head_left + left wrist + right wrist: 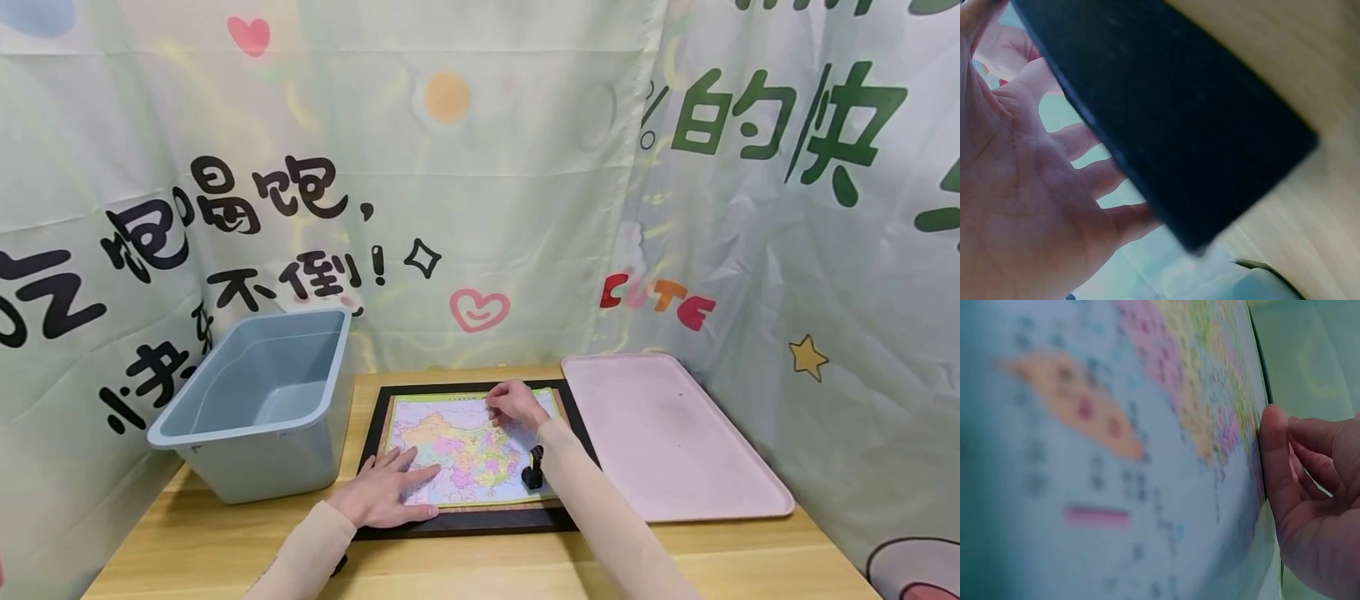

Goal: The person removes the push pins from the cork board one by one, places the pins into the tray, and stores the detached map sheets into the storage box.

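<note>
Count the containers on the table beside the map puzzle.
2: a grey-blue bin left of the map puzzle, and a flat pink tray to its right. Nothing else shows.

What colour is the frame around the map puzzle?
Black frame; the head view shows it best.

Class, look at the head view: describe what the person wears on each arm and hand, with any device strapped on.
Both hands are bare: the left hand and the right hand wear no gloves or rings that show. Close-fitting pale beige sleeves cover both forearms down to the wrists. A small black device sits at the right wrist; a dark strap edge shows under the left forearm.
</note>
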Action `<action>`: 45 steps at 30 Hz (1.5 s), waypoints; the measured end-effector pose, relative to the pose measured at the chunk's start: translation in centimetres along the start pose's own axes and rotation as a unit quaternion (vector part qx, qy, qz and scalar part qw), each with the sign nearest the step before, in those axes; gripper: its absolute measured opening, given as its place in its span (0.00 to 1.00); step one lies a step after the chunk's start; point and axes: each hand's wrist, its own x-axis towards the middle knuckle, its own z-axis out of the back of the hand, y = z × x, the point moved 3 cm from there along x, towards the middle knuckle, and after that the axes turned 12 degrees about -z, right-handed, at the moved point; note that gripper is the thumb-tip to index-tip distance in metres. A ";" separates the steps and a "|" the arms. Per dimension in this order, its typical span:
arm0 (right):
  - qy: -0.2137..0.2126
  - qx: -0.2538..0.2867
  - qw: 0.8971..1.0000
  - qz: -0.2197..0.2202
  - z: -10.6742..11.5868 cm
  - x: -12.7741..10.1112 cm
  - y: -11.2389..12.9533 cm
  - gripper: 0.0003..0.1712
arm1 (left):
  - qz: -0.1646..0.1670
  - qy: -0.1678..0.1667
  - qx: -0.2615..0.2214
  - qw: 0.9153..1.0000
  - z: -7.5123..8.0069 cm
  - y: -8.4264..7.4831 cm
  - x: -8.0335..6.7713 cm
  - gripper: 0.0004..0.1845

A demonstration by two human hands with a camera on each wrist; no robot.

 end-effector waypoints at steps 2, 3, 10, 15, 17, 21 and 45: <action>0.002 0.002 1.000 -0.008 -0.1 0.2 0.1 0.12 | 0.003 0.000 0.000 1.000 0.0 0.0 -0.1 0.38; 0.005 0.006 1.000 -0.013 -0.1 0.3 0.2 0.12 | 0.004 0.000 0.000 1.000 -0.1 0.1 -0.1 0.38; 0.036 -0.013 0.999 -0.018 -0.1 1.1 0.6 0.13 | 0.004 -0.003 0.002 1.000 -0.2 0.6 0.1 0.39; 0.045 -0.036 0.998 -0.015 0.2 2.1 0.3 0.12 | -0.004 -0.004 -0.002 1.000 -0.4 0.6 0.1 0.39; 0.054 -0.038 0.998 -0.017 0.3 2.4 0.1 0.12 | -0.005 0.000 -0.002 1.000 -0.5 0.6 0.2 0.39; 0.060 -0.042 0.997 -0.015 0.4 2.7 0.1 0.14 | -0.003 -0.004 -0.001 1.000 -0.4 0.6 0.2 0.39; 0.038 -0.141 0.989 -0.004 0.2 3.2 0.9 0.08 | -0.003 -0.005 -0.002 1.000 -0.4 0.6 0.3 0.39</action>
